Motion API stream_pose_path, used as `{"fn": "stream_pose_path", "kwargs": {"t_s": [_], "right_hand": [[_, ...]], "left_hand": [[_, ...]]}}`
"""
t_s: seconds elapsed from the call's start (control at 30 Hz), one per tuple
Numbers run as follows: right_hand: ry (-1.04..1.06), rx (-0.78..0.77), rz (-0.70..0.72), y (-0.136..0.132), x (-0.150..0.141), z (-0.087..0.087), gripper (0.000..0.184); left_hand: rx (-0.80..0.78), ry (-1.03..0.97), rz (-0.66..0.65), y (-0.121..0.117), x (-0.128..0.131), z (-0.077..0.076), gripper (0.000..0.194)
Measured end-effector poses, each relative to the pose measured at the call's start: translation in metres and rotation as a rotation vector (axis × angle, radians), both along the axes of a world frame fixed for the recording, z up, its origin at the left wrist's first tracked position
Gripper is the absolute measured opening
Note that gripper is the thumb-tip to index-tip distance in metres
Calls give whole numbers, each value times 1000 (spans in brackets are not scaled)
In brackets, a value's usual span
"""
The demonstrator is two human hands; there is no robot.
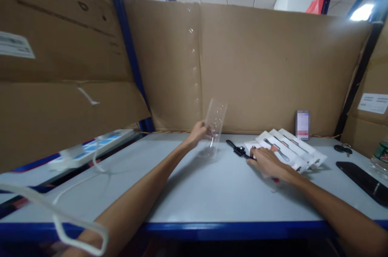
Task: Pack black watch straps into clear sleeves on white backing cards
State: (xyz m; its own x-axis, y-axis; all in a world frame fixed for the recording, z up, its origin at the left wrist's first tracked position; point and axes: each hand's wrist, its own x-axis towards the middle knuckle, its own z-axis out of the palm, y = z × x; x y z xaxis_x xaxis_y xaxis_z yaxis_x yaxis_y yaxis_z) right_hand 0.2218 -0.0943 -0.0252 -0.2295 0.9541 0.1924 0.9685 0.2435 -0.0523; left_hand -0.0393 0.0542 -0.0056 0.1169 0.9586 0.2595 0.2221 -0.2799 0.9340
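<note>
My left hand (199,132) is closed on a clear plastic tray insert (214,124), holding it upright above the grey table (194,192). My right hand (266,162) lies flat with fingers stretched out on the nearest of several white packaged watch-band cards (287,148), fanned out in a row. A black watch band (239,150) lies on the table just left of my right fingertips.
A cardboard wall (257,67) backs the table. A white power strip (91,150) with its cable sits at the left. A black flat object (362,180), keys (342,148) and a bottle (380,160) lie at the right. A blue edge (230,230) fronts the table.
</note>
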Motion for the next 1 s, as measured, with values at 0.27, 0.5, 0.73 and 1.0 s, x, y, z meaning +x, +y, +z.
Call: {"fn": "stream_pose_path", "kwargs": {"t_s": [0.27,0.5,0.73,1.0], "right_hand": [[440,-296,0,23,2,-2,24],[1189,-500,19,14,7,4,19],[457,271,33,8,23,23,7],[-323,356,-11,-2,28,35,22]], "left_hand": [[-115,-273,-135,-15,16,-7,28],[-300,-470,-237,-17,16,-11,25],[-505,-407,-392,-22,15,-6,40],[-514,-127,-592,-39,27,-3,48]]}}
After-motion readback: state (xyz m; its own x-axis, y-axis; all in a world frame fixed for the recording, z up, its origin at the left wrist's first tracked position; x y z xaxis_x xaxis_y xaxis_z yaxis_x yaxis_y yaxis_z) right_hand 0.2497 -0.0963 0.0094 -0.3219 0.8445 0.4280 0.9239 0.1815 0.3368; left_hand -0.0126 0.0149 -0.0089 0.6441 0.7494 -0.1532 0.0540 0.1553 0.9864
